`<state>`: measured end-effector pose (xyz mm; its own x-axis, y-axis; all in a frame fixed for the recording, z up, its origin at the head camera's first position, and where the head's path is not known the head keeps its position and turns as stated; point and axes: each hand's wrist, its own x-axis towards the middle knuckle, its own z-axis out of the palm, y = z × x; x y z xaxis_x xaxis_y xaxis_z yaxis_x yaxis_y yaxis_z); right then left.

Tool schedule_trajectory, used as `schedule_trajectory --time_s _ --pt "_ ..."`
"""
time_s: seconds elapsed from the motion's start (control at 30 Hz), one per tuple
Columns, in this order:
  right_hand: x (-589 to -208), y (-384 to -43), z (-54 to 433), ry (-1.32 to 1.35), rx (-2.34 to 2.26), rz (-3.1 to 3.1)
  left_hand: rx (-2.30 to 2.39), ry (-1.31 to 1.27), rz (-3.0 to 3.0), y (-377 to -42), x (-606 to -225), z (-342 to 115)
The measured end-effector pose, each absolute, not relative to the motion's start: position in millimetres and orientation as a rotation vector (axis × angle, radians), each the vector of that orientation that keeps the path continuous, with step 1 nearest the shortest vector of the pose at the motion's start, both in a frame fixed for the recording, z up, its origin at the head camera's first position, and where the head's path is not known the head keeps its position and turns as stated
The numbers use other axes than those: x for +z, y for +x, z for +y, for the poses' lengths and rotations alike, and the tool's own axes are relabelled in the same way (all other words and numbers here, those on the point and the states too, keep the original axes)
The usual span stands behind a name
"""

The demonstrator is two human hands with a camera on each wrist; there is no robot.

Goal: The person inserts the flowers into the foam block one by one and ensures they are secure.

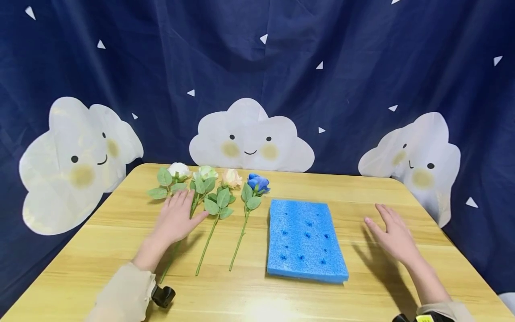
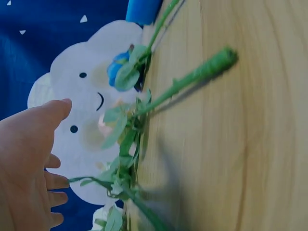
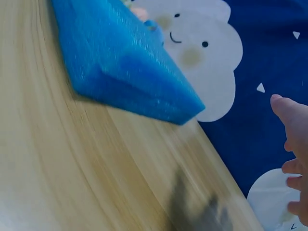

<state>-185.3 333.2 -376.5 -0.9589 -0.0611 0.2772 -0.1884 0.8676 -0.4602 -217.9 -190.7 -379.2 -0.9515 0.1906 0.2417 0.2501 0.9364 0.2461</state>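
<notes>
Side by side on the wooden table lie a white artificial rose (image 1: 179, 170), a pale green one (image 1: 206, 172), a peach one (image 1: 231, 178) and a blue one (image 1: 258, 183), their green stems toward me. My left hand (image 1: 175, 217) hovers over the white and pale green flowers' stems, fingers extended, holding nothing; it hides part of them. Right of the blue rose sits a blue foam block (image 1: 306, 241) with several small holes in its top. Beyond the block's right side, my right hand (image 1: 393, 235) is held above the table with fingers spread, gripping nothing.
The wooden table (image 1: 249, 295) reaches back to a dark blue curtain (image 1: 225, 58) printed with smiling white clouds and small triangles. A black wrist camera (image 1: 162, 296) is strapped by the left sleeve (image 1: 124, 290).
</notes>
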Motion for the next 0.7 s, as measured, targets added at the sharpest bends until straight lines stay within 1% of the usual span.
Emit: schedule_trajectory --time_s 0.27,0.5,0.7 --pt "-373.3 -172.5 326.7 0.205 1.136 -2.777 -0.691 -0.393 -2.823 -208.3 -383.9 -171.9" --pt "-377.3 -163.3 317.5 0.28 1.27 -2.732 -0.765 -0.403 -2.763 -198.5 -376.4 -149.2" --pt "-387.6 -156.6 306.6 0.339 1.388 -2.745 -1.027 -0.336 -2.808 -194.2 -373.9 -138.7"
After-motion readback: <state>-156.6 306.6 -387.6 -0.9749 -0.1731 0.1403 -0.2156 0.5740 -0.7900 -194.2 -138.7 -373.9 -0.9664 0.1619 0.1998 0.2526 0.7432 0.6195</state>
